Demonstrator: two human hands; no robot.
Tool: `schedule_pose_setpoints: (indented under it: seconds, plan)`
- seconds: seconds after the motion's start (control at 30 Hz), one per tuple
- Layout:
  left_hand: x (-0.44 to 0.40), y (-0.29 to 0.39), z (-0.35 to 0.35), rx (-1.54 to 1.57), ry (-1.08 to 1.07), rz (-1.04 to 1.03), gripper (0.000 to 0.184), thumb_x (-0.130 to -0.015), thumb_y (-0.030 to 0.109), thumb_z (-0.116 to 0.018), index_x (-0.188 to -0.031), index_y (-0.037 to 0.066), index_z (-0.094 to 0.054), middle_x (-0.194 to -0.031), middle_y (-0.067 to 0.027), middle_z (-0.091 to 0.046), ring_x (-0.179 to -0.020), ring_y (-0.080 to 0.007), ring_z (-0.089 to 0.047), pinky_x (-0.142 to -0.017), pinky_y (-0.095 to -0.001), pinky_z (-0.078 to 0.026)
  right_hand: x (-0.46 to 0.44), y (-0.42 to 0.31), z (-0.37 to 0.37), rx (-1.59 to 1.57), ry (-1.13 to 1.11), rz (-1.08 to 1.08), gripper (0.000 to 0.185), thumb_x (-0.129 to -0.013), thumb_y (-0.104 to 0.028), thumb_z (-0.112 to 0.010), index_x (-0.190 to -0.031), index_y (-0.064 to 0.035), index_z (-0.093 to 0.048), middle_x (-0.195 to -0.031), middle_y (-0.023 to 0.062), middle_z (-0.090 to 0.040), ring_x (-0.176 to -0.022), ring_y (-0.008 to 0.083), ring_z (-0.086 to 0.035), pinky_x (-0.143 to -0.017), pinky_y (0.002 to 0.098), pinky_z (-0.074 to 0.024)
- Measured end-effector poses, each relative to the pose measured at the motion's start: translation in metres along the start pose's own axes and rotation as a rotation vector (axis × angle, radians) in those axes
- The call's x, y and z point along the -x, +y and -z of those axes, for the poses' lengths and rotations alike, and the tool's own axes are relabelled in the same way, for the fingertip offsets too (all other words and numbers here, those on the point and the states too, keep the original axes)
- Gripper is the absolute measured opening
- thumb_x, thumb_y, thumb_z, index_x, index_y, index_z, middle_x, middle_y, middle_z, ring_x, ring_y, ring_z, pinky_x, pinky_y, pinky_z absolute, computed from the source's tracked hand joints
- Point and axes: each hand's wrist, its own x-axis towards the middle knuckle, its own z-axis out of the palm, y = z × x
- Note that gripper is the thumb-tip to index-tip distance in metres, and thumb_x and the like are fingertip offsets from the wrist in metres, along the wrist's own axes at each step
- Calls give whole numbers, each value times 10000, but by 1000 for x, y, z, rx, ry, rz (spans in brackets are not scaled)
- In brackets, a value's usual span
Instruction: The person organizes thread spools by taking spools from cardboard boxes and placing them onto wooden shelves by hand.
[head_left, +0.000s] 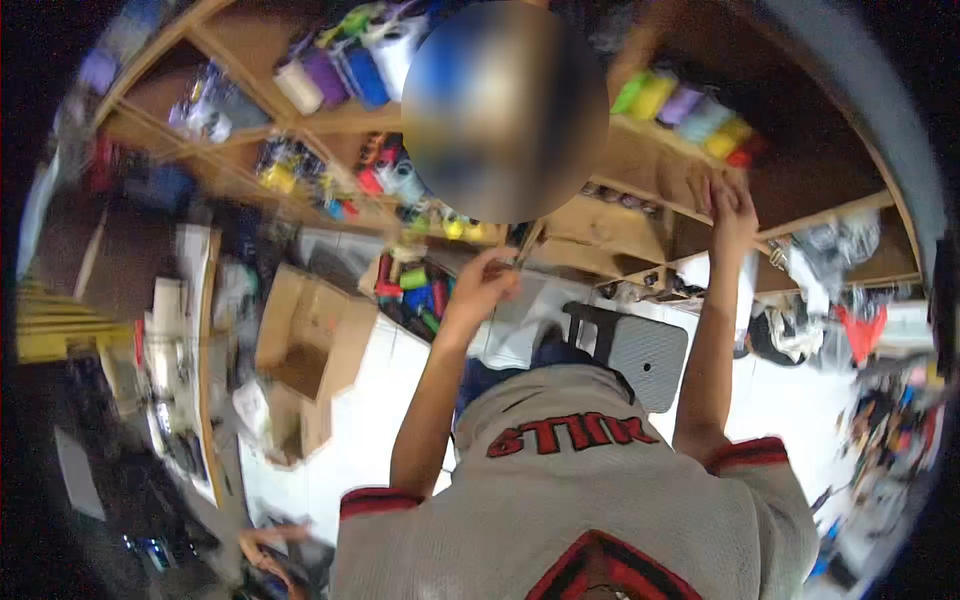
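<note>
My left hand (485, 287) is raised in front of the shelving, its fingers curled together. A small dark thing (527, 240) shows at the fingertips, too blurred to name. My right hand (728, 205) reaches up to the wooden shelf edge, fingers stretched out and close to the board. Just above it on that shelf stands a row of thread spools (680, 112) in green, yellow, lilac, pale blue and red. Whether the right fingertips touch the wood is not clear. A round blurred patch covers part of the shelves between the hands.
More spools (345, 75) fill the upper left compartments. Below the shelves are a bin of coloured spools (415, 290), an open cardboard box (312, 330) and a grey stool (640, 350). Plastic bags (835, 245) and piled cloth lie at right. Another person's arm (268, 550) shows at lower left.
</note>
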Motion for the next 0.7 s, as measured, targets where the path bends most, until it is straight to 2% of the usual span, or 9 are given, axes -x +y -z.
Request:
schedule_pose_setpoints:
  seconds: [0.07,0.27,0.3,0.33,0.4,0.43,0.5,0.63,0.7]
  plan:
    - [4,-26,17,-15,0,34,324,-832,45,-572,-1153,45,-531,-881,-68,-608,-761,-141,-602,-640,-266,-504,75,-40,-50,-128,-172,-84,241,-835,-125,-615,-1026,18,-581,-917,113,-652,-771,161,-627,-633,236,-501]
    - [13,-107,80,-122,62,268,321,-822,76,-584,-1139,82,-537,-808,-51,-614,-712,-115,-605,-575,-251,-501,200,28,-148,223,-893,-588,238,-823,-93,-600,-1042,-4,-579,-905,110,-643,-761,178,-630,-673,303,-514]
    - [8,-146,100,-283,142,225,303,-785,201,-616,-1040,42,-583,-815,-128,-638,-711,-203,-636,-614,-314,-501,218,65,-164,216,-1020,-601,237,-818,-109,-608,-1033,-12,-583,-912,110,-638,-781,169,-628,-690,283,-508]
    - [1,-176,123,-295,189,252,288,-782,199,-608,-1022,40,-588,-817,-139,-640,-721,-224,-638,-623,-328,-499,241,113,-179,210,-1145,-611,236,-814,-124,-616,-1024,-19,-588,-919,109,-634,-800,161,-626,-708,264,-501]
    - [-5,-232,169,-313,274,325,262,-776,193,-591,-985,36,-598,-822,-161,-642,-742,-267,-642,-641,-357,-497,299,187,-211,270,-1190,-649,291,-788,-204,-651,-1018,-34,-594,-933,112,-628,-841,178,-626,-737,264,-495]
    - [-9,-249,197,-527,351,132,223,-770,188,-587,-926,30,-604,-820,-162,-644,-758,-302,-637,-634,-386,-489,329,233,-228,288,-1157,-652,336,-776,-236,-662,-1026,-24,-589,-933,120,-628,-858,197,-624,-752,282,-494]
    - [-25,-279,247,-788,427,153,168,-757,145,-569,-867,19,-583,-759,-178,-613,-745,-360,-608,-654,-414,-485,382,323,-264,324,-1084,-658,427,-752,-300,-684,-1042,-4,-580,-935,137,-628,-890,236,-620,-781,317,-492]
    - [-54,-357,329,-1271,450,155,505,-724,217,-617,-1162,34,-445,-1167,-238,-432,-986,-424,-515,-780,-453,-491,429,416,-344,859,-1085,-354,681,-665,-316,-765,-1187,-13,-451,-1061,175,-567,-1008,296,-557,-879,381,-439]
    - [-65,-361,340,-1497,316,282,559,-710,250,-660,-1183,53,-438,-1209,-232,-400,-986,-412,-531,-760,-447,-510,470,479,-353,880,-913,-334,797,-611,-364,-783,-1208,10,-408,-1107,225,-526,-1070,343,-514,-933,422,-405]
